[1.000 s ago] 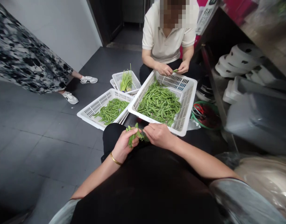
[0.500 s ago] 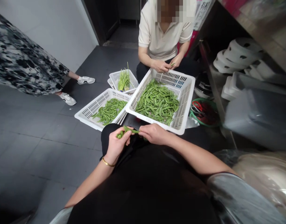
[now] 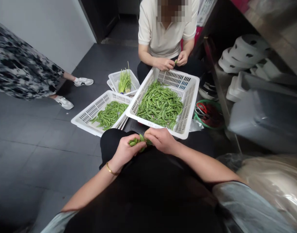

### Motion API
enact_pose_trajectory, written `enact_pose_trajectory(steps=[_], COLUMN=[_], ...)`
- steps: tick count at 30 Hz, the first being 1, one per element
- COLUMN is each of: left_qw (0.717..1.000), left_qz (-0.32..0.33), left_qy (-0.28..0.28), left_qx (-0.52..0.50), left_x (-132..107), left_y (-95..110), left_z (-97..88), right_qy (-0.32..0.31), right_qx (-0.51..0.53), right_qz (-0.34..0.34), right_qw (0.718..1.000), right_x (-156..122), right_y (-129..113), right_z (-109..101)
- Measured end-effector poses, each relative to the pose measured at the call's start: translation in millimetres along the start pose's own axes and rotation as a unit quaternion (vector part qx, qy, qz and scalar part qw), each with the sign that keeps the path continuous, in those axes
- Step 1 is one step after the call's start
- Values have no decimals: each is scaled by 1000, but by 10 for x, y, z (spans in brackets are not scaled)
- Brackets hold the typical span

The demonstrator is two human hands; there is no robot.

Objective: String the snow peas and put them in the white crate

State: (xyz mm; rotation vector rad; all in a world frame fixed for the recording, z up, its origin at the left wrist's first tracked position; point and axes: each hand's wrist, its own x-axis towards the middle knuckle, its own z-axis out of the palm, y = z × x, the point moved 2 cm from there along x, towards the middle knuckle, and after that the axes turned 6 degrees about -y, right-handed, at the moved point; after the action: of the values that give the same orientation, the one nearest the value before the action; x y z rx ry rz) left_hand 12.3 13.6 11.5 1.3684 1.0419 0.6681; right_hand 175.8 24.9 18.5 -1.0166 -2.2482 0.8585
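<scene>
Closed round several green pea pods (image 3: 134, 141), my left hand (image 3: 124, 149) is over my lap, a bracelet at its wrist. My right hand (image 3: 163, 139) meets it from the right, thumb and finger pinched on the end of a pod (image 3: 147, 141). Just beyond both hands stands a large white slotted basket (image 3: 191, 106) with a heap of pea pods (image 3: 160, 105) in it. To its left, a lower white basket (image 3: 84, 125) holds a smaller pile of pods (image 3: 110, 114).
Across the large basket a person in a cream shirt (image 3: 163, 35) handles a pod. A small basket (image 3: 111, 76) bears long green stems (image 3: 124, 81). Another person's shoes (image 3: 83, 81) are at left. Right are a shelf with stacked white stools (image 3: 247, 51), a grey bin (image 3: 264, 119) and a green basket (image 3: 211, 115).
My hands have drawn closer together, and the pod that stretched between them is now mostly covered by the fingers. The view has shifted slightly to the right.
</scene>
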Motion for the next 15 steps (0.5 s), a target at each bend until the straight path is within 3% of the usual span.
enact_pose_trajectory(steps=[3, 6, 8, 9, 10, 12, 13, 15], left_qw=[973, 929, 912, 908, 903, 894, 891, 893], left_qz=[-8, 17, 21, 19, 15, 0, -10, -36], left_qy=[136, 224, 209, 182, 149, 84, 60, 29], left_qx=[-185, -294, -351, -378, -403, -441, -450, -448], left_x=[65, 112, 146, 166, 188, 230, 248, 271], left_y=[-123, -246, -335, -374, -407, -446, -453, -449], left_z=[-143, -500, -666, -693, -680, -569, -496, -371], right_qy=[20, -144, -264, -284, -268, -175, -140, -161], right_qx=[88, 88, 59, 37, 5, -80, -144, -195], right_qz=[83, 104, 111, 119, 132, 168, 205, 263], right_qw=[992, 980, 956, 951, 954, 967, 958, 931], right_x=[-112, -202, -134, -31, 121, 526, 743, 1128], right_y=[200, 382, 503, 574, 656, 853, 970, 1208], right_z=[-45, -120, -181, -210, -232, -227, -191, -50])
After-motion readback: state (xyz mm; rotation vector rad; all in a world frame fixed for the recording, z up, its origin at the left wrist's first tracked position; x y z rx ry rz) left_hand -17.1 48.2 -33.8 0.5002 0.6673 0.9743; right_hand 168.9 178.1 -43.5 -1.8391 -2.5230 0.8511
